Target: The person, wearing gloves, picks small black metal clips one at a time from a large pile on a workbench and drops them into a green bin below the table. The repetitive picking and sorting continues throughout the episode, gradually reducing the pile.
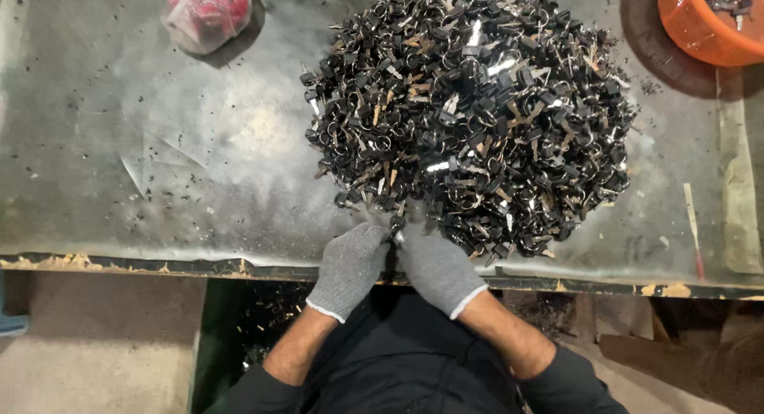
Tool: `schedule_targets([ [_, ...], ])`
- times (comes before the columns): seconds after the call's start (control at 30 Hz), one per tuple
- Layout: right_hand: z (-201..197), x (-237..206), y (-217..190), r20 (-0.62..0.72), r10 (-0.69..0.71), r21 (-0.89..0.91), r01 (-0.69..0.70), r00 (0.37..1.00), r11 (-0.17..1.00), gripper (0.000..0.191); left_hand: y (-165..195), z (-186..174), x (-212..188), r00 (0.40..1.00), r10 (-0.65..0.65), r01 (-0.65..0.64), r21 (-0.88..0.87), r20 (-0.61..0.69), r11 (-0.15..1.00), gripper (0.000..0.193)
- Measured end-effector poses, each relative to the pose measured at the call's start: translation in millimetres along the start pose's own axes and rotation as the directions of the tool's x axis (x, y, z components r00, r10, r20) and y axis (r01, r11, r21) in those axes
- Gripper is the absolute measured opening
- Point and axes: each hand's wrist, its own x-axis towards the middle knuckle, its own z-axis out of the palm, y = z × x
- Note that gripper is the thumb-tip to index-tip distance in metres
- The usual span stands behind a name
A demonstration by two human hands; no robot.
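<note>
Fingers (380,237) of both gloved hands pinch small black part (395,225) beside heap (469,103).

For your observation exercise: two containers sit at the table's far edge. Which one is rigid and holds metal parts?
The orange plastic bowl at the far right; the other, at far left, is a soft clear plastic bag with red contents.

A worn grey sheet-metal counter (159,159) fills most of the view, its surface scratched, dusted with dark specks and shining where light falls near the middle; its front edge (119,264) is chipped, with flaking yellowish paint; a strip of pale tape (738,191) runs down the right side; below the edge lies a dull concrete floor (95,342), littered with dark scraps beside a green frame upright (208,334).
</note>
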Motion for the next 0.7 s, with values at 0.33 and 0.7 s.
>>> schedule_targets([
  [0.33, -0.4, -5.2, -5.3, -0.034, 0.049, 0.072, -0.047, 0.998, 0.996, 0.032, 10.0, -8.7, 2.9, 0.996, -0.079, 0.078, -0.023, -0.052, 0.997, 0.037],
  [0.7, -9.1, 6.1, -7.4, 0.036, -0.043, 0.084, 0.039, 0.998, 0.996, 0.027, 13.0, -0.1, -4.2, 0.995, 0.014, -0.009, 0.054, -0.094, 0.998, 0.037],
])
